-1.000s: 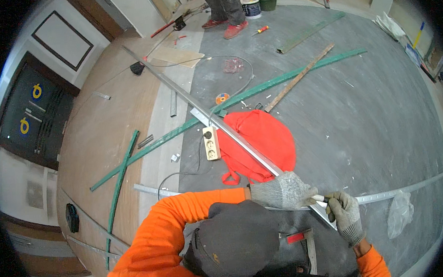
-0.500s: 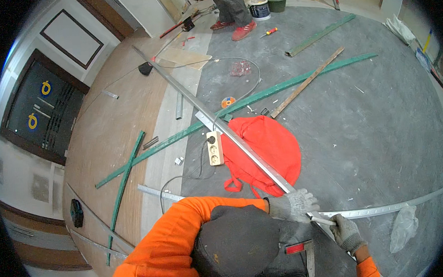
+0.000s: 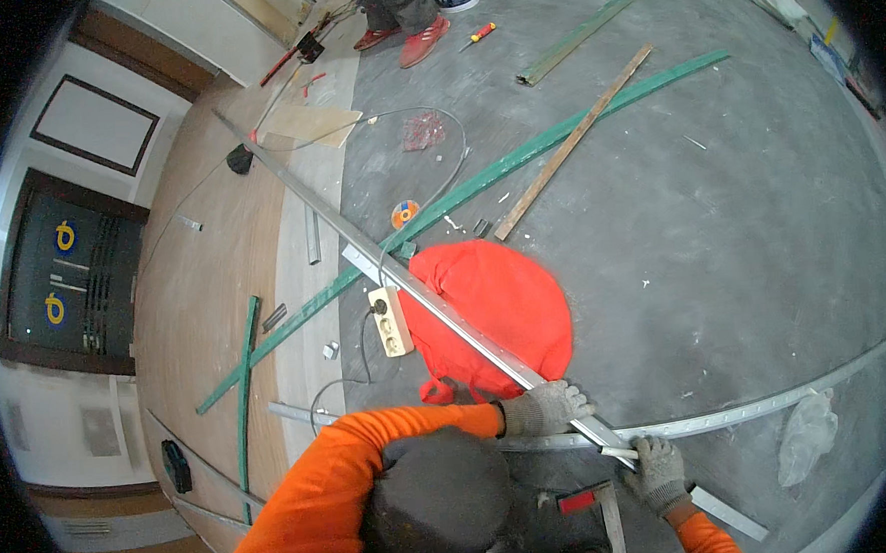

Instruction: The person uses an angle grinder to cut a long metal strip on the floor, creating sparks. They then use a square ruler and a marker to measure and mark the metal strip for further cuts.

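My left hand (image 3: 548, 408), in a grey knit glove, is closed around a long silver metal profile (image 3: 435, 305) near its near end. The profile slants away to the far left, over a red cloth bag (image 3: 500, 314) and a green metal bar. Just beyond the profile's near end is my right hand (image 3: 659, 475), gloved too, with fingers bent around a slim white stick (image 3: 620, 452) that lies across that end. Whether the stick is a marker cannot be made out. Below the hands is a square with a red stock (image 3: 578, 502).
Beneath the profile's near end, a curved-looking metal strip (image 3: 731, 417) crosses the floor. A power strip (image 3: 391, 321) with cables sits beside the bag. Green bars (image 3: 556, 135), a wooden slat (image 3: 574, 144) and a screwdriver (image 3: 478, 36) lie farther off. Another person's red shoes (image 3: 424, 42) stand at the back.
The view has shifted, so the floor things appear farther left. My right hand has moved slightly down relative to the profile's end, the white stick still in it. My left hand keeps its grip.
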`<state>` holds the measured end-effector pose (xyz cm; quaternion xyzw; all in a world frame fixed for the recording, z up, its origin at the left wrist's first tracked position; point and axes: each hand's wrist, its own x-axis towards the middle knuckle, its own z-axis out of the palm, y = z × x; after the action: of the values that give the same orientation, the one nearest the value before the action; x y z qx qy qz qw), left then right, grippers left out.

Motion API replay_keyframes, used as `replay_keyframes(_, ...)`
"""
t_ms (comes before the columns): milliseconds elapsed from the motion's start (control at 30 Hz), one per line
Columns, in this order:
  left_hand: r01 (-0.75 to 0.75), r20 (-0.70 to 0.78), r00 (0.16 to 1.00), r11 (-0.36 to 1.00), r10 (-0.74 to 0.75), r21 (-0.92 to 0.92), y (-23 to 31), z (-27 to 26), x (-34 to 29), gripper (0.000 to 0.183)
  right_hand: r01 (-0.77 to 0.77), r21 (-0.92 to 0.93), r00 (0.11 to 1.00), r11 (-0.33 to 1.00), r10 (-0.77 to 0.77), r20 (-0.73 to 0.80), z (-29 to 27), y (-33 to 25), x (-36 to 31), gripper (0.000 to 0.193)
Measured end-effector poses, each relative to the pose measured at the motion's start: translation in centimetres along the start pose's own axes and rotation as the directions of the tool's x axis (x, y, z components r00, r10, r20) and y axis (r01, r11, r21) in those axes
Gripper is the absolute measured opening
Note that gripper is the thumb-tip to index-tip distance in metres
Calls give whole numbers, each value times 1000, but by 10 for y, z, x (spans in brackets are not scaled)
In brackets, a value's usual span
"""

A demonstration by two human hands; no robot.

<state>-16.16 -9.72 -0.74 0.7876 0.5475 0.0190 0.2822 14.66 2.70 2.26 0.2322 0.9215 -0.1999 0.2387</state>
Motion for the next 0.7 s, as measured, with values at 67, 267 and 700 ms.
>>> replay_keyframes(67,-3,15,1000,1000,3,-7,-12,-3,-10,45,-15,28,999,1000,13,53,-6,-7,5,78)
replay_keyframes(267,204,141,968,979,-205,27,-10,-60,-30,29,-60,-22,986,998,63,151,-56,-25,2,65)
replay_keyframes(700,355,-64,150,114,-987,-928,134,-257,-153,39,-219,-126,938,968,244,247,-293,-104,-136,54)
